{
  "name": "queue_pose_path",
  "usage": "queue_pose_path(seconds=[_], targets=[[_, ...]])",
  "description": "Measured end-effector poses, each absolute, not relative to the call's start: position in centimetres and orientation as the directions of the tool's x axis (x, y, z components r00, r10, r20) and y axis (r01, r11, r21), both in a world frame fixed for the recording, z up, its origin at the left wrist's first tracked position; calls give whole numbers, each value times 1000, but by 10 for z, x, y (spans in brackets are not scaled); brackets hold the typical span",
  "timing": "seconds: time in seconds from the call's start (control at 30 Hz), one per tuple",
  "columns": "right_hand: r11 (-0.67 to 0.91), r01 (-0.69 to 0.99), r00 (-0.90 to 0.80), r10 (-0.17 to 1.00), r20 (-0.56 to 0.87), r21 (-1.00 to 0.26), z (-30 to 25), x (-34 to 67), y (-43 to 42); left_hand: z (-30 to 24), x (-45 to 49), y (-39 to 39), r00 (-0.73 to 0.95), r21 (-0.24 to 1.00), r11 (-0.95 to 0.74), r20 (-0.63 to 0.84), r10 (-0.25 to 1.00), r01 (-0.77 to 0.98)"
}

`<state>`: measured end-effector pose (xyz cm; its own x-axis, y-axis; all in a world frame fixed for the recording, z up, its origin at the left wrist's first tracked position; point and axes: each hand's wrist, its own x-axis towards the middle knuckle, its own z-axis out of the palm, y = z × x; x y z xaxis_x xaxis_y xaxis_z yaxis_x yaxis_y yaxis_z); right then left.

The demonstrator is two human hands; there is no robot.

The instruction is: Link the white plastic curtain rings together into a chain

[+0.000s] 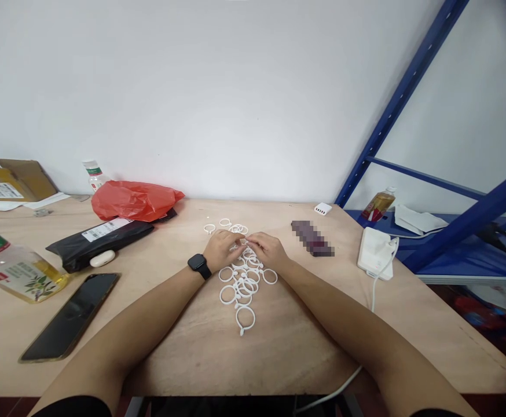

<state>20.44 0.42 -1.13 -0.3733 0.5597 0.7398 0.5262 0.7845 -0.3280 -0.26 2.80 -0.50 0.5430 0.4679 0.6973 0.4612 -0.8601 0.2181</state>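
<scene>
Left hand (224, 248) and right hand (270, 250) close together over the table (183, 353), just above the far part of a pile of white rings (243, 285). Fingers of both hands bent inward, fingertips almost meeting around something small and white, maybe a part of one ring; not possible to tell, at this size, whether firmly grasped or only touched, and by which hand. Under the palms and toward the near edge, many rings overlapping, each with a small tab where clear enough to see. Nearest of all, one single ring with its tab (241, 332) toward the near edge; behind the fingers, several more rings, including one a little apart on the left. On the left wrist, a black watch (198, 264). To the left on the same table, a dark phone (71, 317) lying flat, a bottle with yellow liquid (18, 269), a small white case (102, 258) against a black package (114, 240), and a red plastic bag (134, 201) partly upon this package. To the right, a pixelated object (312, 238), a small white box with dark openings (323, 208), and a white adapter (374, 252) with a white cable (373, 295).
</scene>
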Motion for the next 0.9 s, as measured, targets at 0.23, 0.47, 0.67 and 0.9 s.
queue_pose_path(seconds=[0.23,0.47,0.67,0.9], targets=[[799,526,-413,539,734,-292,-10,203,3,-6,-1,27,587,236,-886,676,445,399],[676,608,-222,648,728,-417,-9,206,3,-2,-5,29,382,342,-787,730,567,514],[677,578,-213,665,716,-456,-10,210,3,-16,-17,52,186,372,-439,551,814,818],[646,626,-260,701,664,-437,-13,207,2,-24,-14,50,294,308,-460,459,838,833]])
